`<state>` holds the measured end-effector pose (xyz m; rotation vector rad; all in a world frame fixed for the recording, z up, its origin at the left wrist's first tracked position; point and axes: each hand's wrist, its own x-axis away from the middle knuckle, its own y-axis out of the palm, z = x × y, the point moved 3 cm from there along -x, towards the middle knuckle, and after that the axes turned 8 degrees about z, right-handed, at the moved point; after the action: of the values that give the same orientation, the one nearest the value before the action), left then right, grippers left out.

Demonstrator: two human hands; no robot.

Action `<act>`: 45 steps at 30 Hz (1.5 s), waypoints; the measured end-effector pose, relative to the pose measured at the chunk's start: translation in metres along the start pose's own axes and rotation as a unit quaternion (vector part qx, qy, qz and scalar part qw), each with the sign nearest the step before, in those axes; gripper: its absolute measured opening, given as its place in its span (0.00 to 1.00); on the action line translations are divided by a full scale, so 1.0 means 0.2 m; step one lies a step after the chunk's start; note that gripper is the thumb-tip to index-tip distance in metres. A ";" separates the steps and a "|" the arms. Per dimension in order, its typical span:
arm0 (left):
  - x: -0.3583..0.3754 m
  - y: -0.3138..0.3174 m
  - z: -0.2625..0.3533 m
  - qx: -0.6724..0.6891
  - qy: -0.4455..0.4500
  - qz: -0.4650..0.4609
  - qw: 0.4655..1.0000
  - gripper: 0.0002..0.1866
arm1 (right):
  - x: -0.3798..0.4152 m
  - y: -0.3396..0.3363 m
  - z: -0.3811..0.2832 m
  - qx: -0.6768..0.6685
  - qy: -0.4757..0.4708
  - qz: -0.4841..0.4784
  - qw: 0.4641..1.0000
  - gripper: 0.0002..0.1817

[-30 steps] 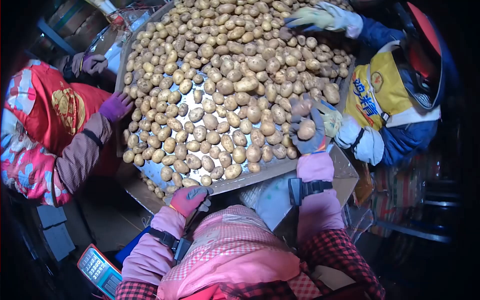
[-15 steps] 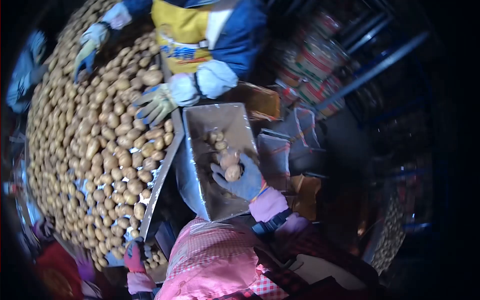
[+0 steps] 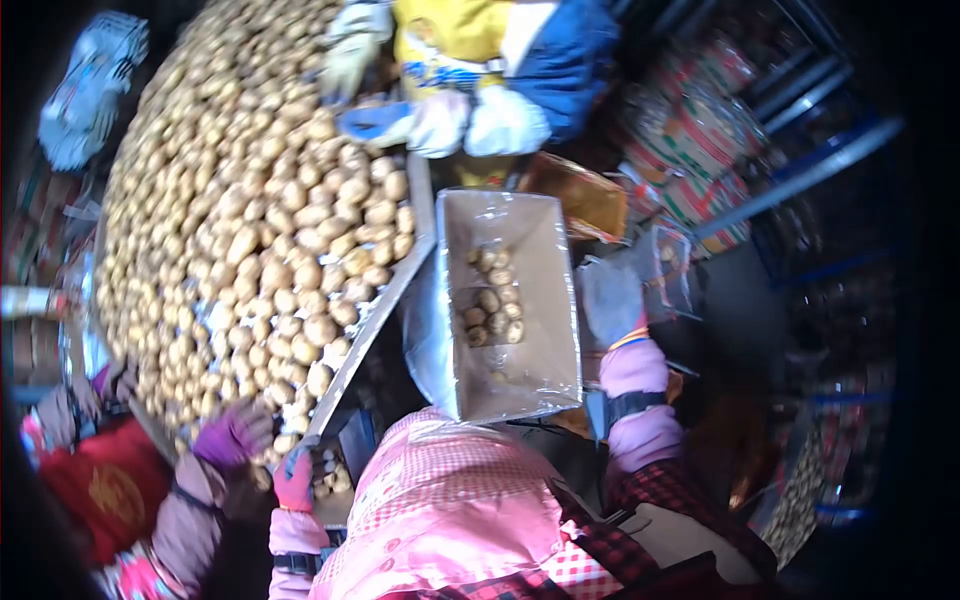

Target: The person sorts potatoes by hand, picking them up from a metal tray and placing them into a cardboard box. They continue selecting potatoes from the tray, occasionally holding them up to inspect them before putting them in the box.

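My right hand [image 3: 610, 300], in a blue-grey glove, hovers just right of a plastic-lined cardboard box [image 3: 540, 365], fingers spread and empty. A small cluster of potatoes [image 3: 492, 295] lies on the box floor. My left hand [image 3: 295, 478], in a red glove, rests low at the near corner of the sorting table [image 3: 378, 305]. It is small and blurred, so its grip is unclear. The table carries a big heap of potatoes [image 3: 250, 220] to the left of the box.
A person in a yellow and blue jacket [image 3: 480, 45] works across the table, light gloves [image 3: 400, 120] on the heap. Another person's purple-gloved hand [image 3: 232, 437] reaches in at the lower left. Stacked sacks and blue racking [image 3: 700, 130] stand right of the box.
My right hand carried potatoes from the heap to the box, dropped them and has now drawn out to the box's right side, empty. My view swung right. The left hand stayed at the table's edge.
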<state>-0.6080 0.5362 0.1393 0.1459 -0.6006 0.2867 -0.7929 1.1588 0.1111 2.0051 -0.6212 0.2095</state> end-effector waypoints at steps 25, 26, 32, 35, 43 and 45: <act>0.78 -0.18 -0.52 0.179 -0.038 0.278 0.943 0.17 | 0.22 1.23 1.82 0.677 0.006 -0.335 0.655 0.39; 0.78 -0.17 -0.48 0.176 -0.047 0.294 0.938 0.17 | 0.21 1.18 1.92 0.727 -0.098 -0.357 0.579 0.41; 0.74 -0.16 -0.46 0.171 -0.059 0.308 0.934 0.17 | 0.52 1.37 2.40 0.694 -0.178 -0.450 0.533 0.42; 0.72 -0.17 -0.38 0.158 -0.060 0.316 0.934 0.17 | 0.53 1.71 2.43 0.614 0.064 -0.566 0.545 0.36; 0.63 -0.19 -0.32 0.078 -0.052 0.306 0.947 0.18 | 0.16 2.31 2.60 0.823 -0.328 -0.462 -0.040 0.56; 0.60 -0.20 -0.29 0.004 -0.051 0.297 0.954 0.19 | 0.16 2.18 2.64 0.805 -0.324 -0.495 -0.034 0.54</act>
<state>-0.4709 0.5374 0.1592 -0.0177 -0.7384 0.8685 -1.0446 0.5278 0.1976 -1.1574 -0.7246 0.6819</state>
